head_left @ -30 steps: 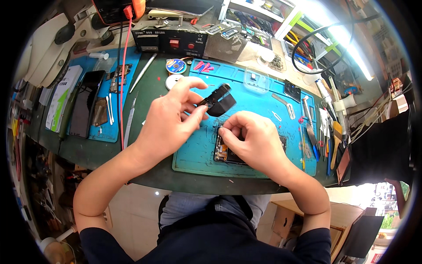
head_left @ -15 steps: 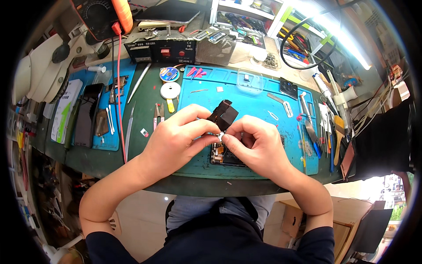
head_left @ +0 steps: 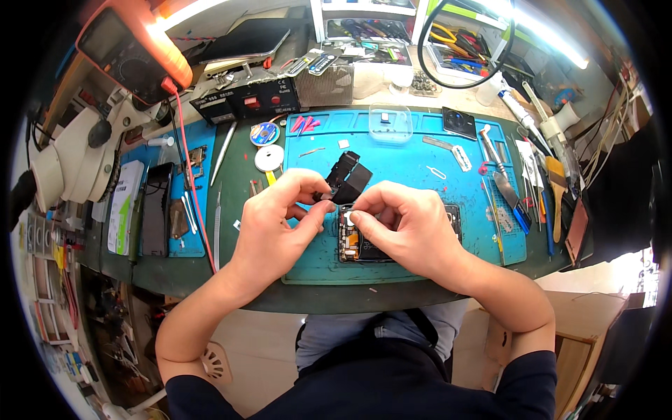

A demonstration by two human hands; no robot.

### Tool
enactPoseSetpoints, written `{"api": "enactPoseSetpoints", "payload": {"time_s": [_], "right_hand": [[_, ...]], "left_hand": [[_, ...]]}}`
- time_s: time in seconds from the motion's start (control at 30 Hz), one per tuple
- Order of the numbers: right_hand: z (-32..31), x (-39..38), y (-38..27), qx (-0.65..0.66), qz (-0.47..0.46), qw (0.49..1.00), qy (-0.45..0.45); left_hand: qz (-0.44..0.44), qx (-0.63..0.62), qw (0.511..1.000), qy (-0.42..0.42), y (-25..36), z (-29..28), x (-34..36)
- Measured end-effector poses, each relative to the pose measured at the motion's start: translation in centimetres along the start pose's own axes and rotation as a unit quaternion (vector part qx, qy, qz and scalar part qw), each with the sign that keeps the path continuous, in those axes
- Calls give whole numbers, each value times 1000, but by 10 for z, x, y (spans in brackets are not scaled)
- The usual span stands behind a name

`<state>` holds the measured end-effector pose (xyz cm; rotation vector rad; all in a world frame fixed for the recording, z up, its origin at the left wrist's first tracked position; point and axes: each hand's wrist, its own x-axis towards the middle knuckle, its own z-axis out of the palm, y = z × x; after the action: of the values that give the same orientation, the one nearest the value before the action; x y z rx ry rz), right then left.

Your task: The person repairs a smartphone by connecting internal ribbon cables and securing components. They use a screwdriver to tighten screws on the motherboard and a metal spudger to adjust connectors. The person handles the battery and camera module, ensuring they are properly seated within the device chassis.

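Pinching the black cover piece near its lower edge, your left hand has thumb and index finger drawn nearly together, the other fingers curled; the exact contact is partly hidden. You hold the piece tilted, just beyond the far left corner of the opened smartphone. Your right hand bends over the phone's far edge, thumb and index close together by that same corner; whether they grip a small part there, you cannot tell from this view.

For steady work, let the right hand's outer side rest lightly and keep its pressure off the exposed board. Hold the cover piece by its rim and keep it level enough that nothing on it bends. Your right hand shades much of the phone, so a lower wrist would probably help you see.

The phone lies on the blue mat, with the tabletop's near edge a short way this side of it. Left of the phone, the red test lead runs close to your left forearm; swing wide there and you could snag it. Beyond the phone, bare mat reaches toward the clear plastic box, your roomiest direction. Well right of it, the blue-handled knife limits your elbow.
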<state>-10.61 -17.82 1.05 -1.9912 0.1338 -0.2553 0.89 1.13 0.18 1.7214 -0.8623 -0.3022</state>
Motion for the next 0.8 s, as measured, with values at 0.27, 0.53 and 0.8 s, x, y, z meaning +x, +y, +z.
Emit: {"api": "enactPoseSetpoints", "payload": {"time_s": [0.27,0.53,0.8], "right_hand": [[3,0,7,-2,-50,999,18],[2,3,10,50,-49,997,33],[-2,3,12,35,-36,998,46]], "left_hand": [[-136,-176,975,8,-2,2,2],[-153,-258,954,24,9,10,10],[-189,-290,937,38,8,12,12]]}}
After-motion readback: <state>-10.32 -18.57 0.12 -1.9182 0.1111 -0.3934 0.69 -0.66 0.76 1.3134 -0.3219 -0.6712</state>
